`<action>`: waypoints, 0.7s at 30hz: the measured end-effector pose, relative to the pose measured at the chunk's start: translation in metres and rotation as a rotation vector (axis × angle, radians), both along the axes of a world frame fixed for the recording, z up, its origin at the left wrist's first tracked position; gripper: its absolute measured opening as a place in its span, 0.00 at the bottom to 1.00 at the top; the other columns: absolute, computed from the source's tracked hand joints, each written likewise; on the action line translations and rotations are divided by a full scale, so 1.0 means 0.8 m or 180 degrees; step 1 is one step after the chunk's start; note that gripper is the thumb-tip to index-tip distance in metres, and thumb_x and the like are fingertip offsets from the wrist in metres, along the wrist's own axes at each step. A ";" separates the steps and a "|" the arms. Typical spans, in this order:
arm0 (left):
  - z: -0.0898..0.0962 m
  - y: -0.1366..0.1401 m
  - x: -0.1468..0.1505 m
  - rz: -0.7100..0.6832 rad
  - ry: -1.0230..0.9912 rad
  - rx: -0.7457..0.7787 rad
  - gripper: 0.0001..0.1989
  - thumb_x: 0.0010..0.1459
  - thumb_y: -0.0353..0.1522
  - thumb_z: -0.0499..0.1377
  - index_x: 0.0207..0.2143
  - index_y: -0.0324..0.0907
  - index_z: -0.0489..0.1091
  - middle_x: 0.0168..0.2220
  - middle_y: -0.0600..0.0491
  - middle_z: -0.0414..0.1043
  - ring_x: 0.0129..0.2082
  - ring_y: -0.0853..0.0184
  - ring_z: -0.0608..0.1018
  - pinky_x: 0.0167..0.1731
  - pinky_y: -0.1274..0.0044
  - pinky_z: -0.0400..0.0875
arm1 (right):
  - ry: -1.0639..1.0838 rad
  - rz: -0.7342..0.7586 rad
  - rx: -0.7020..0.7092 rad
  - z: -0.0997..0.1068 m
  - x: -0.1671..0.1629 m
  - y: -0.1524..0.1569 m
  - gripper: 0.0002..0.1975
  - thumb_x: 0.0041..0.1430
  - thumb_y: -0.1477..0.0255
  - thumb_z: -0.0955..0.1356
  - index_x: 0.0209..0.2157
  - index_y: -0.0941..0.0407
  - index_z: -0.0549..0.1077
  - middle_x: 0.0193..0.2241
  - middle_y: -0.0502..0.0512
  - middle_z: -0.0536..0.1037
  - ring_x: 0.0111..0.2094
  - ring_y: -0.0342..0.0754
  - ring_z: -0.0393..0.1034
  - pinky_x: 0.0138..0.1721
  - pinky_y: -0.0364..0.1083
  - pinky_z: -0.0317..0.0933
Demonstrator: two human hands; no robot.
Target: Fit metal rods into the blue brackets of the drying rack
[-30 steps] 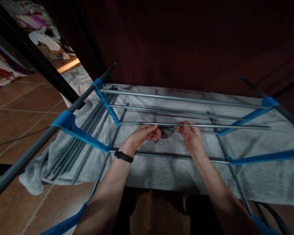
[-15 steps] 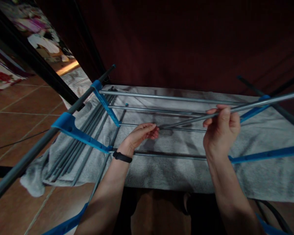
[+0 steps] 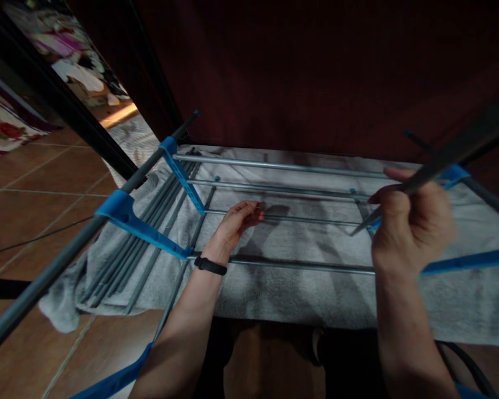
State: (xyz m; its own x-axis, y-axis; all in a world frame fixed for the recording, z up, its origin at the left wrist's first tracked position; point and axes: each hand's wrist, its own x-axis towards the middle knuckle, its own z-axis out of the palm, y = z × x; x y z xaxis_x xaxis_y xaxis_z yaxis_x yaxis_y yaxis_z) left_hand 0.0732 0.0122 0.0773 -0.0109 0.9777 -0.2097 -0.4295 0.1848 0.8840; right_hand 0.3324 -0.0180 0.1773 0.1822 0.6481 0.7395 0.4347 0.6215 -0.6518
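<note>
A loose grey metal rod (image 3: 430, 173) is gripped in my right hand (image 3: 411, 216). It slants across the right side, its lower end over the towel and its near end large and blurred at the right edge. My left hand (image 3: 245, 215), with a dark band on the wrist, hovers above the rack's middle, clear of that rod. Its fingers are curled towards the thumb; whether something small is between them is hidden. Both hands are over a rack frame of grey tubes (image 3: 291, 166) joined by blue plastic brackets (image 3: 147, 235).
Several loose grey rods (image 3: 137, 244) lie on a light grey towel (image 3: 291, 302) at the left. A dark red panel (image 3: 307, 72) stands behind the rack. Tiled floor (image 3: 20, 221) shows at left, with heaped cloth items (image 3: 75, 72) farther off.
My right hand has moved right and turned the rod, drawing its far end away from my left hand. The left hand has shifted slightly left, fingers still curled.
</note>
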 end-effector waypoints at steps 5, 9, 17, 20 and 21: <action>0.001 -0.001 -0.001 0.0105 -0.0127 0.0005 0.08 0.53 0.32 0.64 0.36 0.37 0.74 0.30 0.50 0.77 0.30 0.68 0.79 0.34 0.77 0.72 | -0.1094 -0.0193 0.0162 -0.033 0.004 0.027 0.13 0.64 0.63 0.65 0.48 0.47 0.75 0.33 0.53 0.75 0.39 0.52 0.68 0.43 0.54 0.62; 0.000 0.001 -0.007 0.0199 -0.0104 0.0017 0.08 0.52 0.30 0.62 0.36 0.38 0.74 0.29 0.51 0.76 0.30 0.68 0.79 0.34 0.78 0.71 | -0.1786 0.0046 -0.0068 -0.060 0.010 0.048 0.15 0.65 0.63 0.64 0.51 0.49 0.74 0.34 0.55 0.75 0.38 0.52 0.67 0.41 0.51 0.61; -0.004 0.005 -0.015 0.0436 -0.0237 -0.0063 0.03 0.52 0.26 0.59 0.32 0.38 0.71 0.30 0.48 0.77 0.31 0.68 0.79 0.32 0.78 0.71 | -0.2678 0.0222 -0.0263 -0.111 0.016 0.064 0.17 0.67 0.64 0.61 0.52 0.52 0.74 0.35 0.56 0.76 0.39 0.52 0.67 0.41 0.49 0.59; -0.007 0.006 -0.016 0.0568 -0.0253 -0.0176 0.07 0.52 0.24 0.58 0.34 0.37 0.72 0.28 0.49 0.76 0.29 0.68 0.79 0.31 0.79 0.71 | -0.2868 0.0295 -0.0387 -0.131 0.016 0.069 0.18 0.67 0.63 0.61 0.52 0.52 0.74 0.35 0.56 0.75 0.39 0.52 0.68 0.41 0.49 0.59; -0.008 0.007 -0.017 0.0625 -0.0238 -0.0239 0.08 0.51 0.23 0.57 0.35 0.37 0.73 0.27 0.49 0.76 0.28 0.68 0.79 0.30 0.79 0.71 | -0.2922 0.0310 -0.0422 -0.137 0.016 0.070 0.18 0.67 0.63 0.61 0.52 0.52 0.74 0.35 0.56 0.75 0.40 0.52 0.68 0.41 0.49 0.59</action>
State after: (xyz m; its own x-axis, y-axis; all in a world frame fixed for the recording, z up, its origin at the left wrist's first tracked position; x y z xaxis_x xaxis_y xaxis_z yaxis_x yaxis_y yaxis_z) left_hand 0.0598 0.0174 0.0712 -0.1811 0.9400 -0.2893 -0.5275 0.1554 0.8352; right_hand 0.3454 0.0383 0.0677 -0.4966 0.7193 0.4859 0.7648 0.6273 -0.1470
